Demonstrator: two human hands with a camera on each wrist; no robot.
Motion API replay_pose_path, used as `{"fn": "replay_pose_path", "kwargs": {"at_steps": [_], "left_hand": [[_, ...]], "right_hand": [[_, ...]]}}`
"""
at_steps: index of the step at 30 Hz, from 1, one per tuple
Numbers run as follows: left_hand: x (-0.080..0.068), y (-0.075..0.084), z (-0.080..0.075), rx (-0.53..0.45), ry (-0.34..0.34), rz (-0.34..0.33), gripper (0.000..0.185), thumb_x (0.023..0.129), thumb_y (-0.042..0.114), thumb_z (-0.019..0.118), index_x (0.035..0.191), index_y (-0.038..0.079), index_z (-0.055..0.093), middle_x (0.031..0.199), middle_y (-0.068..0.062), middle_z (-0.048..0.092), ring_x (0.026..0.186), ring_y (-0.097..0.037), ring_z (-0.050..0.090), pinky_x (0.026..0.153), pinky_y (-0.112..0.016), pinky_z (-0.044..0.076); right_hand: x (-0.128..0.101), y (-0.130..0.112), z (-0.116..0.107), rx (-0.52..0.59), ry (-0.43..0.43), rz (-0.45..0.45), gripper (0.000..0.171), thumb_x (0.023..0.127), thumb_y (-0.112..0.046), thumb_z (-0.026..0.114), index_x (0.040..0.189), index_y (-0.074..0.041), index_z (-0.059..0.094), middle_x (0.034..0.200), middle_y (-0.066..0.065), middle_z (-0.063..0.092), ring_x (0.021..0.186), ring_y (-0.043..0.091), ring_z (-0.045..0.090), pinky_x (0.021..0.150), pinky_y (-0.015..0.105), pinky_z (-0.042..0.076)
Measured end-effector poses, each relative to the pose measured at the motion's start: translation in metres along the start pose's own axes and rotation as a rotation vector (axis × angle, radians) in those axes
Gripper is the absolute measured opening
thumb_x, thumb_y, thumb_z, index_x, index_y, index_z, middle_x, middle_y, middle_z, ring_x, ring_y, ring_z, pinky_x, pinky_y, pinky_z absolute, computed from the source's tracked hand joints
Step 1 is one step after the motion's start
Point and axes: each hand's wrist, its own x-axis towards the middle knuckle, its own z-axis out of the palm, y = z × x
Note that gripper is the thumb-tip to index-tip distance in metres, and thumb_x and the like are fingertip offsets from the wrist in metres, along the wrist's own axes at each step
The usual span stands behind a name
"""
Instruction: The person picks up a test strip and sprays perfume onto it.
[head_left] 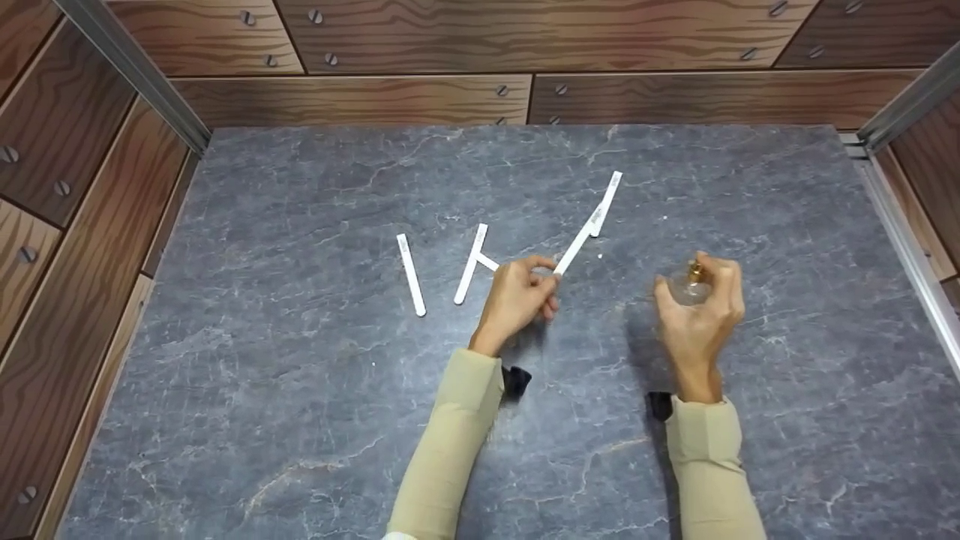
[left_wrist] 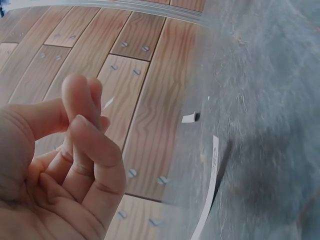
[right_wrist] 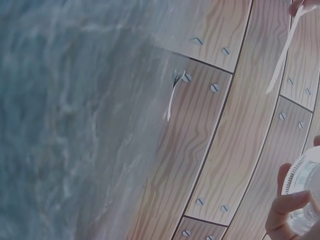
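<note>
1. Above the middle of the grey marbled surface (head_left: 300,420), the left hand (head_left: 517,296) pinches one end of a white paper strip (head_left: 576,247) between thumb and fingertips; the strip slants up and to the right, clear of the surface as far as can be judged.
2. To the right, the right hand (head_left: 701,307) grasps a small clear perfume bottle (head_left: 688,286) with a gold top, fingers curled round it and one finger over the top, its nozzle roughly toward the held strip.
3. My reading is that this is the spraying step for this strip; whether any spray has come out cannot be told, as no mist or wet mark shows.
4. Three more strips lie on the surface: one far strip (head_left: 607,201) just beyond the held one, a bent strip (head_left: 472,262) just left of the left hand, and a straight strip (head_left: 411,274) further left.
5. Whether those lying strips have been scented cannot be told, so how much is left stays open.
6. In the right wrist view, the bottle's round clear base (right_wrist: 305,187) sits against the fingers.
</note>
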Motion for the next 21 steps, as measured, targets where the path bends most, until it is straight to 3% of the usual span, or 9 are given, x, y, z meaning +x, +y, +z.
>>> {"fn": "replay_pose_path", "kwargs": {"at_steps": [8,21], "left_hand": [[0.027,-0.004,0.005,-0.120,0.031,-0.076,0.023,0.098,-0.005,0.058,0.119,-0.010,0.062,0.060,-0.006,0.063,0.045,-0.009,0.059,0.051,-0.033,0.060],[0.062,-0.004,0.006,-0.191,0.060,-0.187,0.029,0.098,-0.008,0.053,0.126,-0.012,0.057,0.064,-0.007,0.063,0.047,-0.010,0.061,0.053,-0.025,0.059]], "right_hand": [[0.000,0.004,0.000,0.010,-0.005,-0.006,0.043,0.063,0.020,0.079,0.101,0.011,0.061,0.092,0.016,0.061,0.089,0.012,0.055,0.084,0.018,0.049],[-0.001,0.005,0.001,0.040,-0.008,-0.012,0.042,0.062,0.020,0.078,0.100,0.012,0.061,0.092,0.012,0.061,0.088,0.012,0.055,0.084,0.019,0.049]]}}
